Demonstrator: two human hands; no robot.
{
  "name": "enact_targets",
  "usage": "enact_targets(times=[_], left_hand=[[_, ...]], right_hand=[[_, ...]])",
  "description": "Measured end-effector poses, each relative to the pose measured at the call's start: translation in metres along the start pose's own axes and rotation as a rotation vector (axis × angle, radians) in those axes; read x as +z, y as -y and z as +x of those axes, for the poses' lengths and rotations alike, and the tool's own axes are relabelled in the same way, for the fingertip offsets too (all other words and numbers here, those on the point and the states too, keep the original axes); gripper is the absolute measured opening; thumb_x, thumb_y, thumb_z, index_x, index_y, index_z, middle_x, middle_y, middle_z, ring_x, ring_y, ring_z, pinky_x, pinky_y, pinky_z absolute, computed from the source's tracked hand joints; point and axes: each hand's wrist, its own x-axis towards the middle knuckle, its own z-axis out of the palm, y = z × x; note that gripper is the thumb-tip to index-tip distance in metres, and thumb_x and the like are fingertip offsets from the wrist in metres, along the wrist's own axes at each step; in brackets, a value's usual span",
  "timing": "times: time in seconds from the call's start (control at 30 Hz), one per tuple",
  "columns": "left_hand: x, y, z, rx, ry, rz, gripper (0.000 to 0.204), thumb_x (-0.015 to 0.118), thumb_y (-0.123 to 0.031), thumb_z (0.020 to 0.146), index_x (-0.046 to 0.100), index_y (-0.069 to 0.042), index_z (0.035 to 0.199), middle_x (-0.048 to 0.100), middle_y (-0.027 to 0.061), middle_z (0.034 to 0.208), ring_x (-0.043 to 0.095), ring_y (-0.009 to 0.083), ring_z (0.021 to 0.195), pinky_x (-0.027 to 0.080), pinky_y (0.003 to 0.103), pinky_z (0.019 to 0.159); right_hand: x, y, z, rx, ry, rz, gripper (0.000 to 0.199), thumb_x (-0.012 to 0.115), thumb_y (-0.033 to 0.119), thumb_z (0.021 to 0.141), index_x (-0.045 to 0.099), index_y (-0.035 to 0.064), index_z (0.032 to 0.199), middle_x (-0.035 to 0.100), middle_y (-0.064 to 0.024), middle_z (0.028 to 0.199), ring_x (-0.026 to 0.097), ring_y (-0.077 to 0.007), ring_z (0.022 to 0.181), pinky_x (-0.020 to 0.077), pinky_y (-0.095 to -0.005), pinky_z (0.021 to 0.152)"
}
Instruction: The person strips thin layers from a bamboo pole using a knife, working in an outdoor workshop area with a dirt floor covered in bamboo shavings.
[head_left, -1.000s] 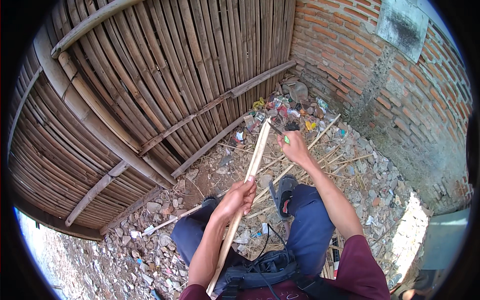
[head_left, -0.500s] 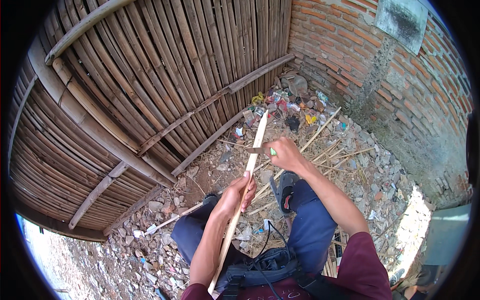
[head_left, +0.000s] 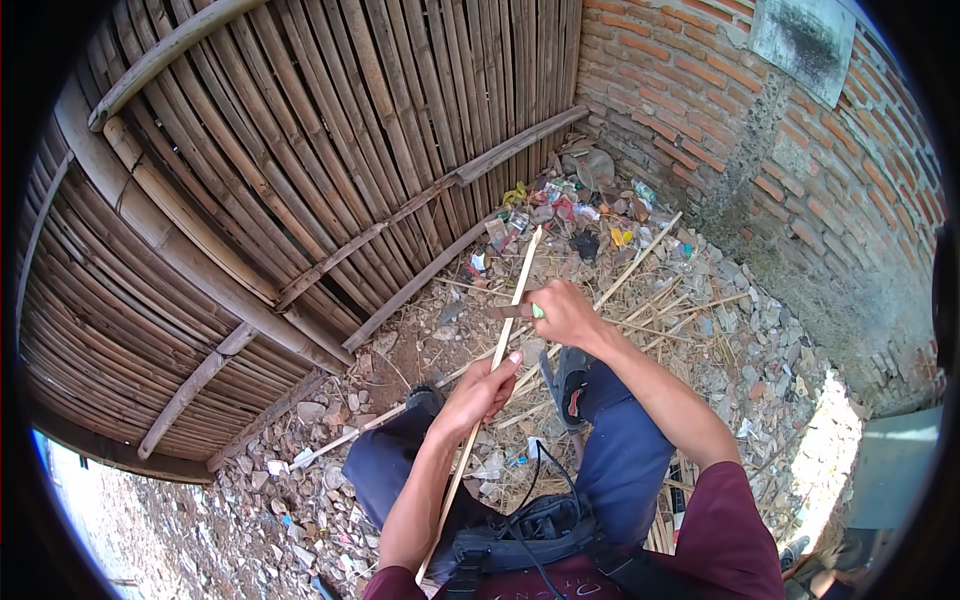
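Note:
A long, pale bamboo strip [head_left: 523,272] runs from beside my waist up and away in front of me. My left hand [head_left: 482,392] is closed around it near its middle, thumb along the top. Farther up, my right hand [head_left: 566,312] grips a knife [head_left: 511,312] by its green handle. The knife's dark blade points left and lies across the strip, a little beyond my left hand. The strip's narrow edge faces up, so it looks thin. Most of the knife handle is hidden inside my right fist.
A bamboo-slat wall [head_left: 330,150] rises on the left and a brick wall [head_left: 690,100] on the right. Litter [head_left: 560,205] fills their corner. Cut bamboo strips [head_left: 660,315] and rubble cover the ground. A long stick [head_left: 640,260] lies beyond my right hand. A black waist bag [head_left: 530,535] sits at my lap.
The strip has been turned from its broad face to its narrow edge. My left hand has rolled over with it; my right hand and knife have moved slightly left and nearer.

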Motion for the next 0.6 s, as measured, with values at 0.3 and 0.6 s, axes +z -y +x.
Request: enact_targets(times=[0.3,0.6], left_hand=[[0.002,0.032,0.01,0.308,-0.34,0.446,0.044,0.053,-0.032,0.111,0.059,0.002,0.083,0.052,0.0114,0.061,0.053,0.022,0.058,0.042,0.043,0.059],[0.007,0.021,0.003,0.174,-0.387,0.537,0.036,0.052,-0.023,0.106,0.066,0.01,0.104,0.067,0.0362,0.089,0.068,0.0534,0.09,0.052,0.055,0.083]], right_hand=[[0.011,0.007,0.0,0.037,0.011,0.035,0.032,0.06,0.0,0.063,0.081,0.0021,0.088,0.071,-0.0277,0.076,0.072,-0.0439,0.072,0.0589,-0.0523,0.072],[0.023,-0.001,0.003,0.052,-0.061,-0.023,0.023,0.061,0.0,0.066,0.078,0.0007,0.082,0.07,-0.0247,0.07,0.071,-0.0414,0.064,0.058,-0.0536,0.068]])
